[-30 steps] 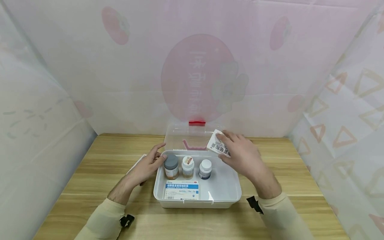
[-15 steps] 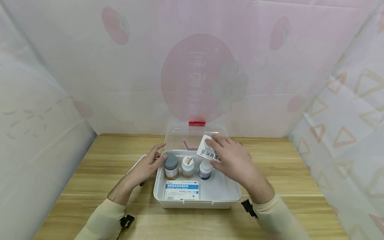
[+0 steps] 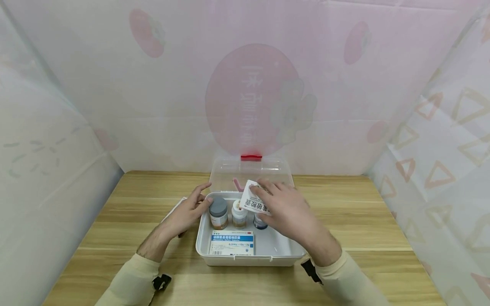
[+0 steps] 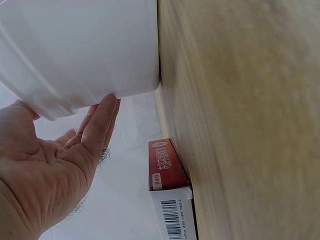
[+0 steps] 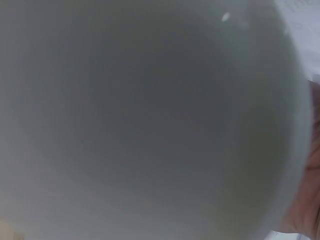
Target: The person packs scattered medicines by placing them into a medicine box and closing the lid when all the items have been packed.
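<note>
My right hand (image 3: 289,208) grips a white medicine box (image 3: 253,199) with dark printed characters, tilted above the back of a white plastic bin (image 3: 279,250). My left hand (image 3: 187,212) touches the bin's left side near the back corner; in the left wrist view its fingers (image 4: 102,120) lie fairly straight against the outer wall. Inside the bin stand a grey-capped bottle (image 3: 218,212), a white-capped bottle (image 3: 239,217) and a dark-labelled bottle (image 3: 260,222), partly hidden by my right hand. In front of them lies a blue and white medicine box (image 3: 232,243).
The bin's clear lid (image 3: 226,172) with a red latch (image 3: 251,157) is folded back behind it. A red and white box (image 4: 167,165) sits on the wooden table (image 3: 145,191) by my left hand. Pale fabric walls surround the table. A blurred pale surface (image 5: 150,120) fills the right wrist view.
My right hand has carried the white medicine box leftward and a little nearer, from the bin's back right to above the bottles. My left hand has stayed in place.
</note>
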`<state>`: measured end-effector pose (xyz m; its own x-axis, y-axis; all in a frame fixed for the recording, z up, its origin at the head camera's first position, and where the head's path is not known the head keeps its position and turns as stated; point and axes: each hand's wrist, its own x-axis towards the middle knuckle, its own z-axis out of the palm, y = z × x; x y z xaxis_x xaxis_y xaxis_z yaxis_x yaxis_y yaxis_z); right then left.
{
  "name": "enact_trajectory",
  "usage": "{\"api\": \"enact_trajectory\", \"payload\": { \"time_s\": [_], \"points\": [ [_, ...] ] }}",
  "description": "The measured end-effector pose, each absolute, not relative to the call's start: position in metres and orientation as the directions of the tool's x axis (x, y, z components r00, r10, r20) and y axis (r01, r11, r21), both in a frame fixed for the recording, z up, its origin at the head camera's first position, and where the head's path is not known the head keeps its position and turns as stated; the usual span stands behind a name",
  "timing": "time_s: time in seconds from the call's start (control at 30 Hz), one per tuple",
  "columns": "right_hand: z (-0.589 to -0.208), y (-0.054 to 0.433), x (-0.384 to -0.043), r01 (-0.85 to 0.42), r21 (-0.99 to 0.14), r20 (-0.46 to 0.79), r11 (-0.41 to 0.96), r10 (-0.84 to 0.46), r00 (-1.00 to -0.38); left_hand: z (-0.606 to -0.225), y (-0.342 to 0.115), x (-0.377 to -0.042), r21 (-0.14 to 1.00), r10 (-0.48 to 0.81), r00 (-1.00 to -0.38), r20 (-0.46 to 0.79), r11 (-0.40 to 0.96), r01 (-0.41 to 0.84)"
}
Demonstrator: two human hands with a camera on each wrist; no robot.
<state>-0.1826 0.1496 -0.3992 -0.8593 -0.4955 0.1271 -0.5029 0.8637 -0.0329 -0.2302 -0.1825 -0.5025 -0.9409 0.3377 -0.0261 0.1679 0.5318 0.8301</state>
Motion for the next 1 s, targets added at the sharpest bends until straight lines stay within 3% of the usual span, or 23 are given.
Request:
{"api": "enact_trajectory", "payload": {
  "time_s": [0.43,0.73,1.0],
  "points": [
    [-0.407,0.136,-0.175,-0.609,-0.005,0.211,0.793,-0.594,-0.776,-0.502,-0.183,-0.230,0.826,0.339,-0.941,-0.015,0.534,0.179],
    [-0.413,0.123,-0.169,-0.618,-0.005,0.144,0.787,-0.611,-0.779,-0.503,-0.183,-0.231,0.829,0.340,-0.940,-0.018,0.531,0.176],
    [-0.420,0.113,-0.165,-0.648,0.072,0.134,0.758,-0.652,-0.747,-0.504,-0.184,-0.232,0.836,0.352,-0.936,-0.016,0.519,0.181]
  ]
}}
